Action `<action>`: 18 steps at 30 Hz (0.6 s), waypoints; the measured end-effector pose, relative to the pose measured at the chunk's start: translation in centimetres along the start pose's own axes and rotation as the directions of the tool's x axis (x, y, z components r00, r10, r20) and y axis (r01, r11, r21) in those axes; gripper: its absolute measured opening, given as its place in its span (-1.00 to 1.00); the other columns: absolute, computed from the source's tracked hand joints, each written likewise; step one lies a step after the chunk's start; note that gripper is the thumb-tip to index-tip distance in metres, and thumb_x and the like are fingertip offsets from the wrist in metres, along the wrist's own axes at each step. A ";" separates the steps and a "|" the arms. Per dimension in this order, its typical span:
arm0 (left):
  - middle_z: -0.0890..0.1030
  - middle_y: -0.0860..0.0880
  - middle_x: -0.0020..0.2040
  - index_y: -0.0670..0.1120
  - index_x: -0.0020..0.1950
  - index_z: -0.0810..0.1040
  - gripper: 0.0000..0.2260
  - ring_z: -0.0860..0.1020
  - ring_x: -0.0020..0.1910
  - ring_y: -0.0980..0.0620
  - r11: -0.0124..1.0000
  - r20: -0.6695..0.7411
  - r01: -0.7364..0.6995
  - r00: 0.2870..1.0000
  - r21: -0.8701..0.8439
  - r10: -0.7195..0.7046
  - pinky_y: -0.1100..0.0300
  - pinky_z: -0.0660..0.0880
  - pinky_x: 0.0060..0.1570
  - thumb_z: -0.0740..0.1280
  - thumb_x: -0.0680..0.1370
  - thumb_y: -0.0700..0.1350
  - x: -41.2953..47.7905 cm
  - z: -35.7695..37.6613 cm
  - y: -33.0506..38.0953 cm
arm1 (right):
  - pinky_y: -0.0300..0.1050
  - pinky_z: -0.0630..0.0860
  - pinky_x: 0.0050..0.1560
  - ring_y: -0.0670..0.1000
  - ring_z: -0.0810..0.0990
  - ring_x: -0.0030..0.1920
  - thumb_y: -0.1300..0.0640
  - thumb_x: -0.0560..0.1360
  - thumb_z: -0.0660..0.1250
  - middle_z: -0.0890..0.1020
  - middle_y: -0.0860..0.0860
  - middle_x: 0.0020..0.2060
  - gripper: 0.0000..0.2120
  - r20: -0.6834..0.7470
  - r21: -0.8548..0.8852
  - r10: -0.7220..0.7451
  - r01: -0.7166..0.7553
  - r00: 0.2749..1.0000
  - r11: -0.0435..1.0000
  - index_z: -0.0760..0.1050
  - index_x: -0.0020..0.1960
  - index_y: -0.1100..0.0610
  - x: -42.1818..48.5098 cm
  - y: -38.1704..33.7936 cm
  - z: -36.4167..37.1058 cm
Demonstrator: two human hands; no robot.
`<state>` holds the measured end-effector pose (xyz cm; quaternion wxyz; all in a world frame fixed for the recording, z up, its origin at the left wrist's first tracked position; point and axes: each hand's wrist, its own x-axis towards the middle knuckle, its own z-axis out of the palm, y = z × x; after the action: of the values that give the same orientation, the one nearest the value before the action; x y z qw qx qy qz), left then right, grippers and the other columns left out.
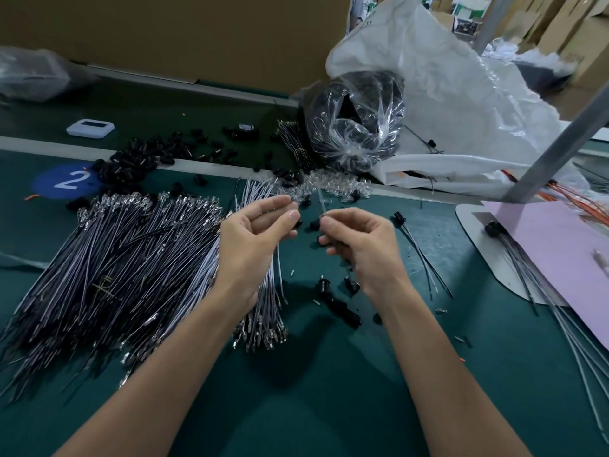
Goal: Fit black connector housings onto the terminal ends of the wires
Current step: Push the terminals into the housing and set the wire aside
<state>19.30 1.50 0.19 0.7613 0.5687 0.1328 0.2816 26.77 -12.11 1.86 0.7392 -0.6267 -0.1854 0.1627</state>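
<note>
One left hand (250, 245), one right hand (362, 249), one white device (90, 128), one pink sheet (560, 255).

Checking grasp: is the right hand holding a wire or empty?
Holding: the right hand pinches a pale wire, whose end sticks out beyond the pinch.

The table (329, 390) is faced with a matt, smooth covering. The wires (115, 258) are sheathed in smooth plastic and tipped with bright metal terminals (263, 338). The connector housings (141, 159) are moulded in black plastic. A crinkled, glossy plastic bag (356, 127) and a matt paper sheet (566, 252) are seen.
</note>
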 end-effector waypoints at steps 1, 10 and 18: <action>0.73 -0.05 -0.06 -0.09 0.07 0.65 -0.78 0.69 -0.03 0.08 0.992 0.014 -0.030 1.000 0.120 0.028 0.27 0.60 -0.09 0.47 0.46 -0.28 0.1 -0.1 -0.3 | -0.30 0.51 -0.40 -0.05 0.61 -0.37 0.36 0.43 0.44 0.65 0.04 -0.37 -0.92 -0.036 0.021 -0.012 0.013 0.999 1.000 0.63 -0.15 0.21 0.1 -0.3 -0.5; 0.63 0.14 -0.03 0.01 0.12 0.66 -0.75 0.45 -0.08 0.21 0.497 0.538 -0.450 0.842 0.742 -0.040 0.40 0.40 -0.01 0.51 0.45 -0.08 -0.2 1.0 -0.8 | -0.30 0.44 -0.41 -0.09 0.56 -0.39 0.34 0.42 0.48 0.64 -0.03 -0.39 -0.91 -0.240 -0.157 -0.177 0.142 0.955 0.977 0.62 -0.15 0.20 0.5 -0.8 -2.7; 0.61 0.11 -0.13 -0.02 0.01 0.70 -0.84 0.56 -0.20 0.21 0.533 0.553 -0.374 0.802 0.759 -0.226 0.41 0.45 -0.19 0.52 0.45 -0.17 -0.2 1.2 -0.4 | -0.28 0.46 -0.37 -0.06 0.57 -0.34 0.30 0.42 0.50 0.65 -0.01 -0.37 -0.90 -0.212 -0.236 -0.189 0.138 0.959 0.962 0.62 -0.18 0.13 0.6 -0.3 -2.4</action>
<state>19.85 0.34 0.15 0.3782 0.9252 -0.0187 0.0238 28.41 -13.99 1.89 0.6934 -0.7012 -0.1657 0.0048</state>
